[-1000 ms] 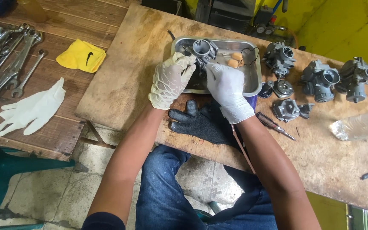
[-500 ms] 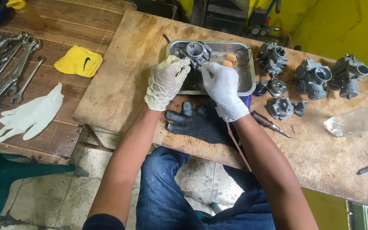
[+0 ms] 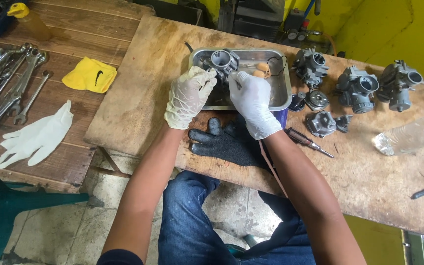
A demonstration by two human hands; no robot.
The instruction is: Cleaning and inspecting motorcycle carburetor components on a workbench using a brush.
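Working position: a grey metal carburettor body [image 3: 224,61] is held over the shallow steel tray [image 3: 281,93], which rests on the worn wooden table [image 3: 138,98].
Left hand: the left hand [image 3: 188,96], in a cream latex glove, is curled, and its fingertips are pressed against the left side of the carburettor body.
Right hand: the right hand [image 3: 252,100], in a white latex glove, is closed on the right side of the same part; what is pinched under its fingers cannot be told.
In the tray: two small orange floats [image 3: 261,68] are seen just beside the carburettor body.
Near the wrists: a dark knitted glove [image 3: 224,142] is laid on the table, between the two forearms.
Right of the tray: three more grey carburettors [image 3: 357,88] and a small screwdriver [image 3: 307,142] are placed.
Far left: a loose white glove [image 3: 38,137], a yellow cloth [image 3: 90,75] and steel spanners [image 3: 6,88] are laid on a slatted bench.
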